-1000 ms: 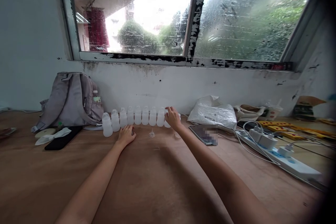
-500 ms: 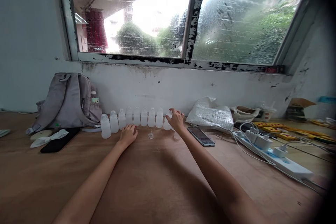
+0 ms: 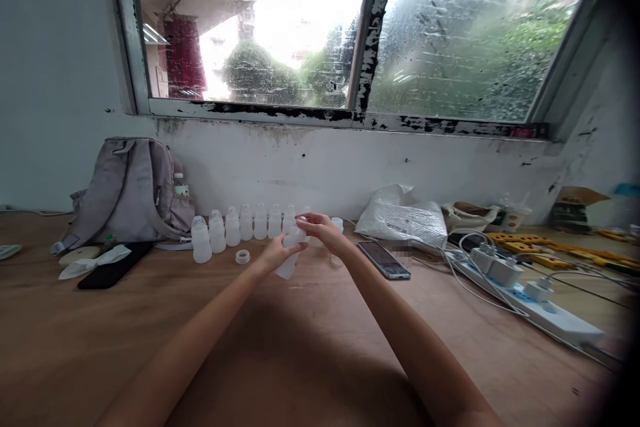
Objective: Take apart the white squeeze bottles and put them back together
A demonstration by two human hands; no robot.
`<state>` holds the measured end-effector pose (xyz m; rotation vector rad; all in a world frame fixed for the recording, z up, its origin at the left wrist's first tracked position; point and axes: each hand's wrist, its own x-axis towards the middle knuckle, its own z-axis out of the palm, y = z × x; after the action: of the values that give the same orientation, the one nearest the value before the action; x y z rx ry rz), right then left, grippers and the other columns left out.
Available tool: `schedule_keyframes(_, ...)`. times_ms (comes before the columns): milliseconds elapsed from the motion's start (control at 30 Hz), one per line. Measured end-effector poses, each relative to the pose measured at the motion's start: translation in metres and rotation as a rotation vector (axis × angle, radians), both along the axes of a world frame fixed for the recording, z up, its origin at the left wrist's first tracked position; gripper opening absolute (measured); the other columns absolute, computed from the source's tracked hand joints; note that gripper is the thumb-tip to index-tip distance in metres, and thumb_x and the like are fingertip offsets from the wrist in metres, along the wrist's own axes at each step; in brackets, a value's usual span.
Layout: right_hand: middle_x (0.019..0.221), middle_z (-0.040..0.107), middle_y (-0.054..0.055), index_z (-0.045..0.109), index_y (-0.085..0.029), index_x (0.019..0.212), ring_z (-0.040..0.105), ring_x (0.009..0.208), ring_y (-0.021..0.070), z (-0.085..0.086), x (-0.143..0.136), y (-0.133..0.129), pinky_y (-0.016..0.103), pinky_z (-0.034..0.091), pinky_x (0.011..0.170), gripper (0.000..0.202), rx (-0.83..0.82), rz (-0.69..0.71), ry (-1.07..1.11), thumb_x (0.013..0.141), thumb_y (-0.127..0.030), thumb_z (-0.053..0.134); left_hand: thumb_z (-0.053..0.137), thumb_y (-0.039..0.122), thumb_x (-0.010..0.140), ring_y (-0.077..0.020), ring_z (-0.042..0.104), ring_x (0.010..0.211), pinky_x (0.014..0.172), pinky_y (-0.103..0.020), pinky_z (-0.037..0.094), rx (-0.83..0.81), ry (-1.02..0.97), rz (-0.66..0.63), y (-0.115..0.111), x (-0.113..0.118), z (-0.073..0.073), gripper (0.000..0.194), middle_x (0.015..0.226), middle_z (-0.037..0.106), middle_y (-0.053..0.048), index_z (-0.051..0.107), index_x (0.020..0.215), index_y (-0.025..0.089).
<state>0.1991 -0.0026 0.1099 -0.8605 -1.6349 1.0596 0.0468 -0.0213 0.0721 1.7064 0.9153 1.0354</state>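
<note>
In front of a row of frosted white baby bottles (image 3: 233,228), my left hand (image 3: 277,255) is wrapped round one baby bottle (image 3: 287,268), which it holds tilted above the table. The fingers of my right hand (image 3: 323,229) are closed at the top of that same bottle; they partly cover it, so I cannot make out the small part there. A white screw ring (image 3: 243,256) lies on the table left of my left hand. Right of my right hand, partly behind its wrist, stands a whitish bottle (image 3: 337,223) that seems to have no top.
A grey backpack (image 3: 130,193) leans against the wall at left, near a black pouch (image 3: 115,267) with a tissue. At right lie a phone (image 3: 384,260), a silvery plastic bag (image 3: 403,219) and a white power strip (image 3: 560,320) with chargers and loose cables.
My right hand has moved left and toward me from the row's right end. My left hand has moved right from the table and now holds a bottle, uncovering the screw ring.
</note>
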Motion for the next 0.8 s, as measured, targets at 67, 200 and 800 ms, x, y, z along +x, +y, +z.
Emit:
schedule_keyframes(67,0.073,0.059,0.003,0.063,-0.016,0.087,0.054,0.069,0.0131,0.0,0.001,-0.001,0.025,0.044,0.063,0.031,-0.043,0.027,0.051,0.064,-0.035,0.064,0.06,0.048,0.063,-0.0121,0.053,0.055,0.05,-0.022,0.039,-0.099,-0.052,-0.076,-0.001,0.0,0.0,0.041,0.068,0.056,-0.002,0.054,0.085,0.013)
schedule_keyframes(200,0.07,0.06,0.002,0.065,-0.016,0.082,0.054,0.064,0.0116,0.0,0.001,-0.002,0.023,0.044,0.06,0.026,-0.105,0.068,0.152,0.062,-0.031,0.066,0.062,0.042,0.063,-0.0094,0.051,0.049,0.046,-0.021,0.039,-0.233,-0.135,-0.125,-0.003,-0.001,0.0,0.034,0.066,0.055,-0.001,0.053,0.077,0.013)
schedule_keyframes(800,0.081,0.065,0.006,0.058,-0.016,0.081,0.059,0.073,0.0167,0.001,-0.017,-0.014,0.027,0.046,0.062,0.022,-0.192,0.297,0.389,0.065,-0.032,0.062,0.047,0.039,0.069,-0.0076,0.048,0.047,0.046,-0.022,0.039,-0.532,-0.479,-0.591,-0.013,-0.002,-0.005,0.032,0.069,0.051,-0.001,0.049,0.088,0.013)
